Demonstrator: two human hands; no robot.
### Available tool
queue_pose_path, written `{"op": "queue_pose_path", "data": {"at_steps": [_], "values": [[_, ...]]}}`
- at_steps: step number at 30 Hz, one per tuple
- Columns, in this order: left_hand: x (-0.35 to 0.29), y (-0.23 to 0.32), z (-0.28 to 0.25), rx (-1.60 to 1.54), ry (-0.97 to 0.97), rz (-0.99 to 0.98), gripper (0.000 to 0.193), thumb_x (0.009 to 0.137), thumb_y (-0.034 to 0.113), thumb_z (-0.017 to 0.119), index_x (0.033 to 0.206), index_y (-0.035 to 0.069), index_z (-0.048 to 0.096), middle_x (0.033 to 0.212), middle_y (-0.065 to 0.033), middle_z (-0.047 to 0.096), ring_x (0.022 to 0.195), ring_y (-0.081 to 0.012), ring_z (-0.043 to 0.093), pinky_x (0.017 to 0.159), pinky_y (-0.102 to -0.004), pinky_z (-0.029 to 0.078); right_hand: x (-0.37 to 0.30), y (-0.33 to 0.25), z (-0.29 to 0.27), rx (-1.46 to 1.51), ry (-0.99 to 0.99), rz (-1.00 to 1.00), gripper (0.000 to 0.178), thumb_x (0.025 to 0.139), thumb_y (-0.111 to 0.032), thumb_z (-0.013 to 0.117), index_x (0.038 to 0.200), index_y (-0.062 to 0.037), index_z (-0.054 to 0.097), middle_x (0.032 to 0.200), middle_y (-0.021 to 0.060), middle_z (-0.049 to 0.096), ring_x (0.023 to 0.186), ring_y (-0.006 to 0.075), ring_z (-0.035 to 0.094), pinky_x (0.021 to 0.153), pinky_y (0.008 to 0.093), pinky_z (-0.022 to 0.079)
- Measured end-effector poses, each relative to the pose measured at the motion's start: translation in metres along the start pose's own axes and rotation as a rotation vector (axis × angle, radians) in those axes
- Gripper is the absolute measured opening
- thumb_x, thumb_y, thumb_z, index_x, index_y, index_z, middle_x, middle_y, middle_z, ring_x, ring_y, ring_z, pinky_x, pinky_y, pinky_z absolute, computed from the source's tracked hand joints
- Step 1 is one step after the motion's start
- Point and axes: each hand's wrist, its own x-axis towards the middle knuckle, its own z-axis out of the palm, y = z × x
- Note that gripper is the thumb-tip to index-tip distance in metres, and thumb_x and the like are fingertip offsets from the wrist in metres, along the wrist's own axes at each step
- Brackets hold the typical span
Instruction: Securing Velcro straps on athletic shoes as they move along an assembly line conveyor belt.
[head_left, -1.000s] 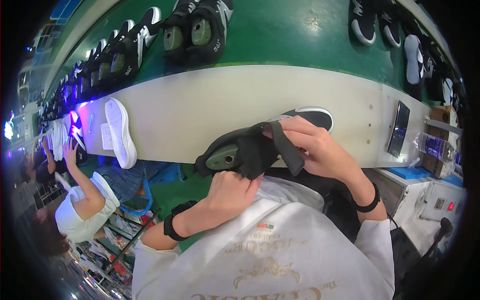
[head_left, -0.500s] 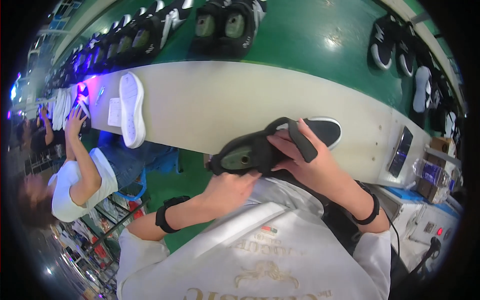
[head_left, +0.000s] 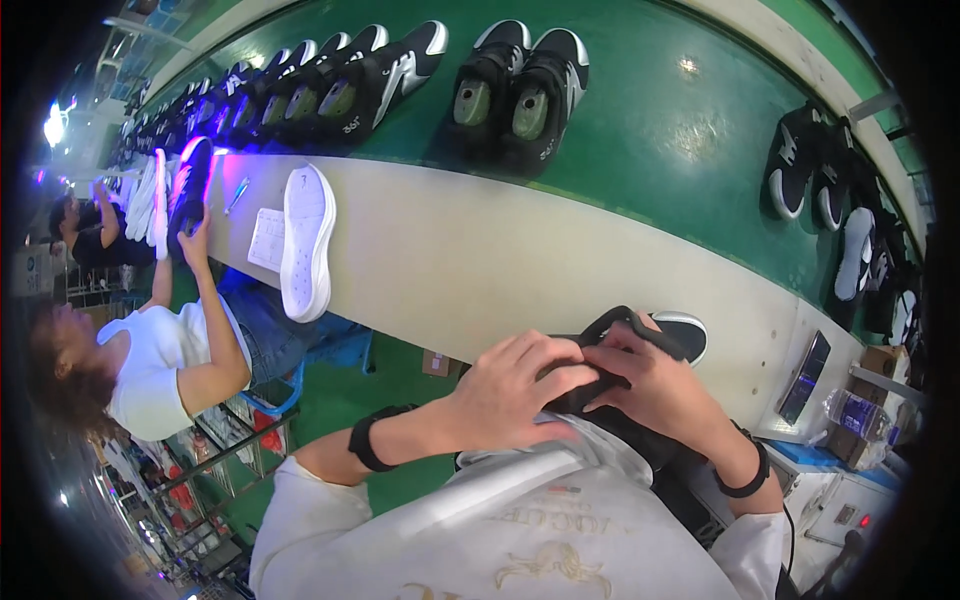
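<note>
A black shoe with a white-edged toe lies across the near edge of the pale bench, toe to the right. Most of its body is hidden behind my hands. My left hand has bent fingers gripping the shoe near its opening, thumb lower down. Beside it, my right hand pinches the dark upper, and a black strap or flap loops up around its fingers. The fingertips of both hands meet close together over the shoe, where details are hard to make out.
A white sole lies on the bench beside a paper slip and pen. Black shoes line the green conveyor. At right are a phone and plastic bottle. A co-worker handles a shoe at left.
My left hand has moved from the shoe's heel side up to its middle, meeting my right hand. The shoe's heel has dropped out of sight. The co-worker has lifted a shoe.
</note>
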Motion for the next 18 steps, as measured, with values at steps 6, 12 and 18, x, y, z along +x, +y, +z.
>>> {"op": "queue_pose_path", "data": {"at_steps": [6,12,18], "values": [[0.012,-0.001,0.012,0.086,0.157,-0.090,0.043,0.066,0.030,0.087,0.101,0.017,0.068,0.092,0.0018,0.063,0.077,-0.0201,0.060,0.063,-0.0337,0.052,-0.006,0.017,-0.011,0.081,-0.060,0.035,0.048,0.063,-0.018,0.088,0.106,-0.0033,0.071,0.094,0.0097,0.062,0.083,0.0315,0.060,0.079,0.0413,0.051],[0.025,-0.008,0.002,-0.049,0.134,-0.267,0.032,0.068,0.025,0.087,0.092,0.011,0.071,0.078,-0.0019,0.061,0.067,-0.0225,0.058,0.058,-0.0330,0.049,-0.013,0.026,-0.010,0.441,0.677,0.179,0.039,0.082,-0.014,0.076,0.116,0.0023,0.066,0.119,0.0158,0.065,0.106,0.0268,0.064,0.094,0.0362,0.049],[0.048,-0.025,0.001,-0.228,0.161,-0.435,0.031,0.073,0.025,0.086,0.094,0.009,0.070,0.084,-0.0094,0.070,0.073,-0.0260,0.069,0.064,-0.0361,0.053,0.012,0.009,0.015,0.347,0.720,-0.008,0.022,0.084,0.002,0.064,0.105,0.0029,0.069,0.110,0.0158,0.069,0.104,0.0293,0.064,0.091,0.0366,0.049]]}}
